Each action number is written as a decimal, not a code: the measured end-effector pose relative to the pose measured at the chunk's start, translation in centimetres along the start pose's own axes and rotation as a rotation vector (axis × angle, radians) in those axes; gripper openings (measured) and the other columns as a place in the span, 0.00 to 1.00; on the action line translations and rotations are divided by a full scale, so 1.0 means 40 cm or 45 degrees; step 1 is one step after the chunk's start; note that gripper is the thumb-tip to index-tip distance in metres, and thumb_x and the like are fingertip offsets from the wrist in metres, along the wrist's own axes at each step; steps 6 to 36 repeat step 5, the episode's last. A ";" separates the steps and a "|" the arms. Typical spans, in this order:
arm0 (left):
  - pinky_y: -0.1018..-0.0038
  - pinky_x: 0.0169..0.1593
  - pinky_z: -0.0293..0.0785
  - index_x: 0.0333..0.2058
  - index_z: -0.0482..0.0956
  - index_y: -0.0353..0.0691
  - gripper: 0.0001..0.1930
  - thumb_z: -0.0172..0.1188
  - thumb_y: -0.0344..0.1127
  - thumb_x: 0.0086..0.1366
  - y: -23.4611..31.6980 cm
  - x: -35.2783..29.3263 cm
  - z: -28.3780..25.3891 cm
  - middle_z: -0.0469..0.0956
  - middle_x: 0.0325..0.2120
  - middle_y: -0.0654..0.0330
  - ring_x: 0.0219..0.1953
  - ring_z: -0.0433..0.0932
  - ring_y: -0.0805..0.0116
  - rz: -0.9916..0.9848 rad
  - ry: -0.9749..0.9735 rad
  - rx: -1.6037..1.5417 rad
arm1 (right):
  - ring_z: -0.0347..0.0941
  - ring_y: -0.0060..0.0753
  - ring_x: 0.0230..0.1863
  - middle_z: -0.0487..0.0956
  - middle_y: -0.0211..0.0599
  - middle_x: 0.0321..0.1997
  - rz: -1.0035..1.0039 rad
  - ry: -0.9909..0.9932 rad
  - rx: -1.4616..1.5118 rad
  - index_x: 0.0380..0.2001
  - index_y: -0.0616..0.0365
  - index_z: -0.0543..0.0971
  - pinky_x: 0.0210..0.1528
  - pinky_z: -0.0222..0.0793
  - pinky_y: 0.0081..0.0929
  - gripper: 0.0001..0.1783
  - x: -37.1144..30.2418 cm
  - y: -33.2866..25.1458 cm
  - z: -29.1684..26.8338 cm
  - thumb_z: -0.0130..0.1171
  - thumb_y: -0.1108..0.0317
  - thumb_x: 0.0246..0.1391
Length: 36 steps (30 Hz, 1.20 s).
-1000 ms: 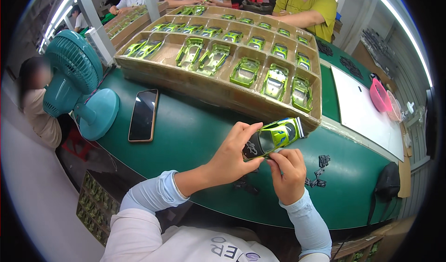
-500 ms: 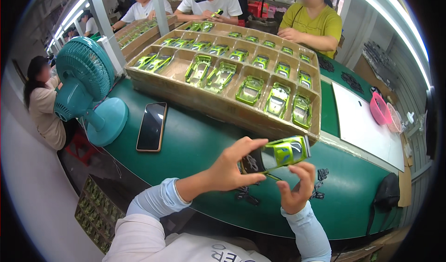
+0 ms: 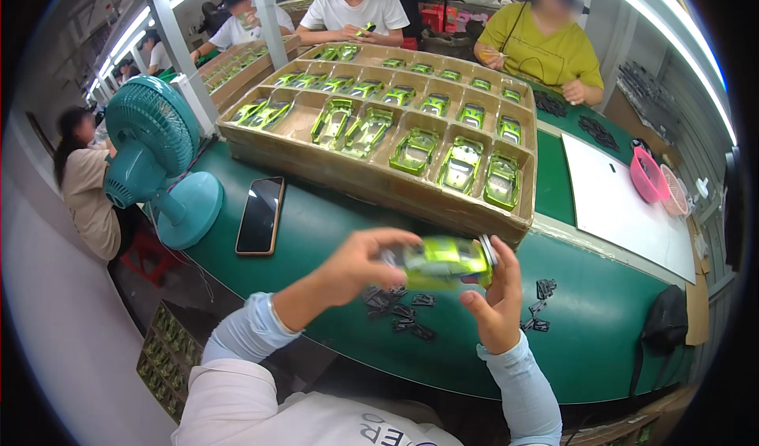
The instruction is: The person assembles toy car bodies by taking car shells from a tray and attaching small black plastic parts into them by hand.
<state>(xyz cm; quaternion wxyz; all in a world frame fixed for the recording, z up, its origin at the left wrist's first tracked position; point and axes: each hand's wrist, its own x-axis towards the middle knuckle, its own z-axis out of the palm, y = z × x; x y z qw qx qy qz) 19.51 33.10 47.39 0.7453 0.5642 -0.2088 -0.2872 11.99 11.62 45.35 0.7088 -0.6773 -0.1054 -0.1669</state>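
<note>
A bright green toy car body (image 3: 444, 261), blurred by motion, is held level above the green table. My left hand (image 3: 348, 268) grips its dark left end between thumb and fingers. At the other end, my right hand (image 3: 500, 300) has its fingers against the black rear edge, with the thumb below. Under the car, small black plastic parts (image 3: 403, 313) lie scattered on the table. More black parts (image 3: 542, 300) lie just right of my right hand. Beyond my hands stands a cardboard compartment tray (image 3: 371, 179) holding many green car bodies (image 3: 415, 150).
On the left stand a teal fan (image 3: 190, 209) and a smartphone (image 3: 260, 217). To the right are a white board (image 3: 617, 209), a pink basket (image 3: 648, 175) and a black bag (image 3: 662, 319). Across the table sits a person in a yellow-green shirt (image 3: 541, 47); other people work farther back.
The car body has moved left and turned in my hands. My right fingers have come onto its rear end. The person in yellow-green has shifted and spread their hands apart.
</note>
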 end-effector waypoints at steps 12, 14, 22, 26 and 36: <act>0.74 0.29 0.70 0.30 0.70 0.37 0.10 0.54 0.39 0.57 0.150 -0.001 -0.180 0.69 0.20 0.59 0.23 0.71 0.66 0.305 0.386 -0.499 | 0.68 0.39 0.48 0.64 0.44 0.53 0.235 -0.220 -0.307 0.55 0.58 0.60 0.43 0.69 0.28 0.35 0.004 0.013 -0.029 0.61 0.71 0.40; 0.74 0.29 0.70 0.30 0.70 0.37 0.10 0.54 0.39 0.57 0.150 -0.001 -0.180 0.69 0.20 0.59 0.23 0.71 0.66 0.305 0.386 -0.499 | 0.68 0.39 0.48 0.64 0.44 0.53 0.235 -0.220 -0.307 0.55 0.58 0.60 0.43 0.69 0.28 0.35 0.004 0.013 -0.029 0.61 0.71 0.40; 0.74 0.29 0.70 0.30 0.70 0.37 0.10 0.54 0.39 0.57 0.150 -0.001 -0.180 0.69 0.20 0.59 0.23 0.71 0.66 0.305 0.386 -0.499 | 0.68 0.39 0.48 0.64 0.44 0.53 0.235 -0.220 -0.307 0.55 0.58 0.60 0.43 0.69 0.28 0.35 0.004 0.013 -0.029 0.61 0.71 0.40; 0.74 0.29 0.70 0.30 0.70 0.37 0.10 0.54 0.39 0.57 0.150 -0.001 -0.180 0.69 0.20 0.59 0.23 0.71 0.66 0.305 0.386 -0.499 | 0.68 0.39 0.48 0.64 0.44 0.53 0.235 -0.220 -0.307 0.55 0.58 0.60 0.43 0.69 0.28 0.35 0.004 0.013 -0.029 0.61 0.71 0.40; 0.74 0.29 0.70 0.30 0.70 0.37 0.10 0.54 0.39 0.57 0.150 -0.001 -0.180 0.69 0.20 0.59 0.23 0.71 0.66 0.305 0.386 -0.499 | 0.68 0.39 0.48 0.64 0.44 0.53 0.235 -0.220 -0.307 0.55 0.58 0.60 0.43 0.69 0.28 0.35 0.004 0.013 -0.029 0.61 0.71 0.40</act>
